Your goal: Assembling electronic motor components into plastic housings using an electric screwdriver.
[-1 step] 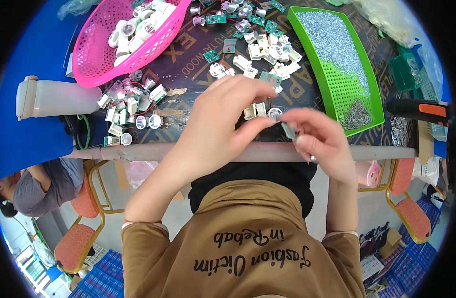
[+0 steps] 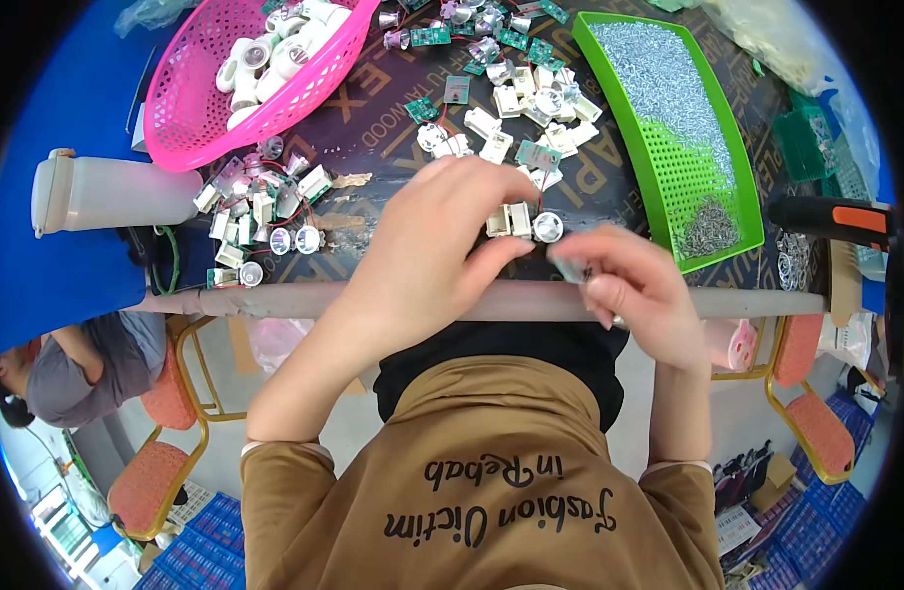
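My left hand (image 2: 450, 228) arches over the table, thumb and forefinger apart. Between them lie a white plastic holder (image 2: 509, 220) and a round clear lens cup (image 2: 547, 227), with a red wire running up from the cup towards a green circuit board (image 2: 538, 155). The thumb tip is close to the holder's lower side; the other fingertips are hidden. Close to the table's front edge, my right hand (image 2: 624, 280) pinches a small greenish circuit board (image 2: 570, 268), blurred and partly covered by the fingers. Something small and shiny shows below those fingers.
A pink basket (image 2: 167, 123) of white round-headed parts stands back left, a green tray (image 2: 657, 202) of small metal pieces at right. Piles of wired lens assemblies (image 2: 260, 202) and white holders (image 2: 560, 108) lie around. A translucent bottle (image 2: 113, 195) and black-orange handle (image 2: 841, 218) flank them.
My right fingers have drawn slightly down and away from the lens cup, which now shows whole. The left thumb has pulled back a little from the cup.
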`<move>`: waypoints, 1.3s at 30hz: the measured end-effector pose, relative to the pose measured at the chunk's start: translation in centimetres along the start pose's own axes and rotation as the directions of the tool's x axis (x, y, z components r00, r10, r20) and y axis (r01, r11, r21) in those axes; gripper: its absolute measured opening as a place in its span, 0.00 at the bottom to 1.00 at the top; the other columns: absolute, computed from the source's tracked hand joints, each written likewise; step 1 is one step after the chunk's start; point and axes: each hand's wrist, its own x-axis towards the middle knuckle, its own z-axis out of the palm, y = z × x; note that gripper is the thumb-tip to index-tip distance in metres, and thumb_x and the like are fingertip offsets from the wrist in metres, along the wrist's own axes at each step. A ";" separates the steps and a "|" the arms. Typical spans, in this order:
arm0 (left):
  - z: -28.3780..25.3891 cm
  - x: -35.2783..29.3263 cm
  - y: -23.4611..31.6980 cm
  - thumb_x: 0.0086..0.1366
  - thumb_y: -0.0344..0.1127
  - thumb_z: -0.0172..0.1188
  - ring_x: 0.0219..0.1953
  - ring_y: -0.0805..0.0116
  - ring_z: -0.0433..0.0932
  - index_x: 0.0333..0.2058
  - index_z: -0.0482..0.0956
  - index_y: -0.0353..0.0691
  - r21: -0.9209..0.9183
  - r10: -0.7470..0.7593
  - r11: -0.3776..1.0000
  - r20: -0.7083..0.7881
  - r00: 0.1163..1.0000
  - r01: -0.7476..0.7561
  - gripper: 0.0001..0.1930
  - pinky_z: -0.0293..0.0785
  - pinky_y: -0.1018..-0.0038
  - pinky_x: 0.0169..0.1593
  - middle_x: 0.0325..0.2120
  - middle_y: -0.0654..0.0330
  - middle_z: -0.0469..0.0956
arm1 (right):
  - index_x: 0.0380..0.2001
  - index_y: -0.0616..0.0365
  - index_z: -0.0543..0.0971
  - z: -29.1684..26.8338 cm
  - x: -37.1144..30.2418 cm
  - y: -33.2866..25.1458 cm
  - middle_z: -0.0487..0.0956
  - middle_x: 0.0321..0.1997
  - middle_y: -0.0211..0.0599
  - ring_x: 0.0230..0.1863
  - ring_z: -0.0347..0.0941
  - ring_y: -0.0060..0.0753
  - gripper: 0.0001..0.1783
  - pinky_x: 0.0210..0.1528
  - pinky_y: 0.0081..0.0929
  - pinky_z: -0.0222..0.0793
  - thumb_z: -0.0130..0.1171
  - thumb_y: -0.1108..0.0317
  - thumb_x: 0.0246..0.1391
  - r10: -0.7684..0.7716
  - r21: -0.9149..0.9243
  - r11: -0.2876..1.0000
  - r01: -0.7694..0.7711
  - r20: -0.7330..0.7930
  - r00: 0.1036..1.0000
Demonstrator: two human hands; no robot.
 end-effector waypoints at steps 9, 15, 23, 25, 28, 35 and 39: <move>0.6 -0.9 -2.1 0.51 0.23 0.65 0.49 0.50 0.72 0.46 0.74 0.38 0.286 0.014 0.958 0.028 1.000 -0.022 0.21 0.69 0.60 0.53 0.44 0.55 0.76 | 0.43 0.63 0.76 0.2 4.0 0.3 0.77 0.35 0.43 0.33 0.74 0.39 0.11 0.39 0.31 0.70 0.57 0.76 0.56 -0.155 -0.448 0.892 0.065 -0.169 0.973; 0.3 -1.1 -0.9 0.50 0.21 0.59 0.50 0.52 0.72 0.42 0.79 0.41 0.418 0.083 0.906 -0.017 0.996 -0.069 0.19 0.69 0.60 0.53 0.48 0.55 0.74 | 0.46 0.61 0.77 0.4 3.8 0.2 0.74 0.42 0.37 0.33 0.71 0.31 0.14 0.38 0.25 0.69 0.55 0.80 0.55 -0.298 -0.453 0.875 0.171 -0.225 0.928; 0.7 0.3 0.6 0.52 0.26 0.63 0.44 0.54 0.76 0.37 0.80 0.39 0.250 0.066 0.961 0.200 0.978 -0.116 0.11 0.72 0.63 0.47 0.39 0.56 0.78 | 0.49 0.64 0.78 1.0 0.0 0.0 0.72 0.43 0.32 0.36 0.67 0.21 0.18 0.37 0.19 0.67 0.54 0.82 0.54 -0.181 -0.091 0.983 0.158 -0.419 0.890; 0.7 -0.6 1.2 0.54 0.27 0.64 0.40 0.53 0.77 0.37 0.80 0.38 0.134 -0.024 0.991 0.209 0.978 -0.005 0.10 0.73 0.64 0.44 0.35 0.56 0.78 | 0.49 0.64 0.78 0.5 -0.5 0.3 0.72 0.44 0.34 0.36 0.67 0.21 0.18 0.36 0.19 0.66 0.53 0.83 0.54 -0.257 -0.228 0.957 0.179 -0.383 0.887; 1.4 -1.3 0.9 0.56 0.28 0.64 0.31 0.52 0.78 0.36 0.81 0.36 0.035 -0.113 0.993 0.204 0.972 0.108 0.08 0.75 0.64 0.36 0.26 0.55 0.78 | 0.48 0.61 0.79 0.7 -0.5 0.8 0.74 0.44 0.34 0.34 0.68 0.23 0.19 0.36 0.19 0.66 0.55 0.83 0.52 -0.342 -0.392 0.897 0.203 -0.328 0.881; 2.1 -2.4 0.2 0.56 0.32 0.67 0.32 0.59 0.77 0.42 0.82 0.38 0.060 -0.124 0.991 0.042 0.991 0.122 0.14 0.74 0.69 0.34 0.34 0.56 0.77 | 0.43 0.59 0.79 1.2 -0.1 0.8 0.74 0.42 0.40 0.35 0.73 0.37 0.17 0.37 0.28 0.71 0.59 0.84 0.49 -0.371 -0.639 0.756 0.142 -0.239 0.897; 1.5 -3.3 0.3 0.55 0.31 0.68 0.33 0.65 0.76 0.43 0.80 0.39 -0.081 -0.238 0.967 0.043 0.970 0.241 0.16 0.73 0.72 0.34 0.36 0.58 0.75 | 0.41 0.58 0.79 1.7 0.1 0.4 0.73 0.41 0.40 0.37 0.73 0.40 0.17 0.36 0.30 0.71 0.61 0.84 0.47 -0.372 -0.654 0.741 0.150 -0.214 0.903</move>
